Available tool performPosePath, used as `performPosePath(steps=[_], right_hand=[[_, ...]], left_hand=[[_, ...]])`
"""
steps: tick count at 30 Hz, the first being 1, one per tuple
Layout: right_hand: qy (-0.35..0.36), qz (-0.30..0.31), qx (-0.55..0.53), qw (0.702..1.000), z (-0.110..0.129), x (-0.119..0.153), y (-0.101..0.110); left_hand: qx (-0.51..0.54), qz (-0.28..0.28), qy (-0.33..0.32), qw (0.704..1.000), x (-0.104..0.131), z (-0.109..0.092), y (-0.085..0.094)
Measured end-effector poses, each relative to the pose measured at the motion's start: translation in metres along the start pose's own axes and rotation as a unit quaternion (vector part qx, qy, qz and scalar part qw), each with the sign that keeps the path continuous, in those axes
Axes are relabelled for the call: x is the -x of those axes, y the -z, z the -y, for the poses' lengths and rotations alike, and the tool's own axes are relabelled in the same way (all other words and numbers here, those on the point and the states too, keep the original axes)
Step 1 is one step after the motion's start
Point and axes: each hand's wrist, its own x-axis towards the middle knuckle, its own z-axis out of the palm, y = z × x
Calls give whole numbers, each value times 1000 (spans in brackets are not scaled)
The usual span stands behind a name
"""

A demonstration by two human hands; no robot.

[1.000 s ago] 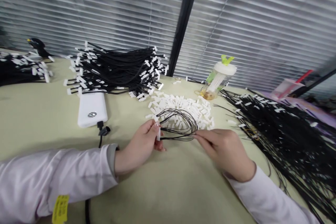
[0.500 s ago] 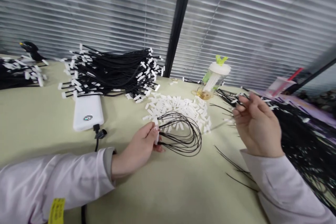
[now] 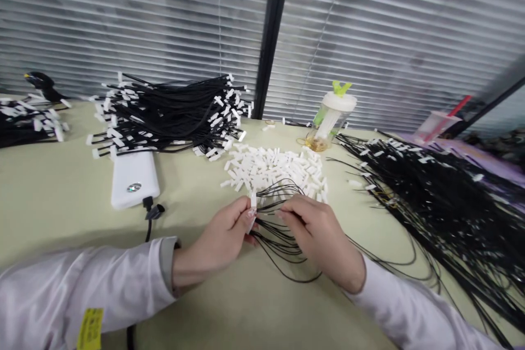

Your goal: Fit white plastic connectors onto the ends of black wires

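Left hand: the left hand (image 3: 223,235), just below the middle of the frame, pinches a small white connector (image 3: 253,200) between thumb and fingertips, its sleeve running off to the lower left.
Right hand: the right hand (image 3: 322,240), just right of centre, is curled with its fingertips closed on the black wires beside the connector; the two hands nearly touch.
Wires in hand: a looped bundle of thin black wires (image 3: 283,240) fans out from the connector, passes under the right hand and lies on the table (image 3: 61,197) below centre.
Loose connectors: a pile of white connectors (image 3: 273,168) lies just above the hands, at mid-frame.
Finished stack: a heap of black wires with white ends (image 3: 164,115) sits at upper left of centre.
Right side: a broad spread of black wires (image 3: 443,202) covers the right of the frame.
Other items: a white power bank (image 3: 134,178) with a black cable plugged in lies left of the hands; a clear bottle with a green lid piece (image 3: 330,117) stands above the pile, near the blinds; a pink cup (image 3: 435,124) stands at upper right.
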Motion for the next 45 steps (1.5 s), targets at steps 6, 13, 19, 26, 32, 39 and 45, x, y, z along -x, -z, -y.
performPosePath(steps=[6, 13, 19, 26, 32, 39, 45], right_hand=[[5, 25, 30, 999, 3, 0, -3], [6, 48, 25, 999, 1, -1, -1], [28, 57, 27, 998, 3, -3, 2], [38, 56, 65, 996, 2, 0, -7], [50, 46, 53, 996, 1, 0, -11], [-19, -11, 34, 999, 17, -2, 1], [7, -1, 14, 1000, 23, -5, -10]], left_hand=[[-24, 9, -17, 1000, 0, -2, -1], [-37, 11, -26, 999, 0, 1, 0], [-89, 32, -34, 995, 0, 0, 0], [-126, 37, -41, 991, 4, -1, -1], [-159, 11, -57, 986, 3, 0, -1], [-156, 29, -70, 985, 4, -3, -4], [-151, 70, -93, 982, 9, -4, -9]])
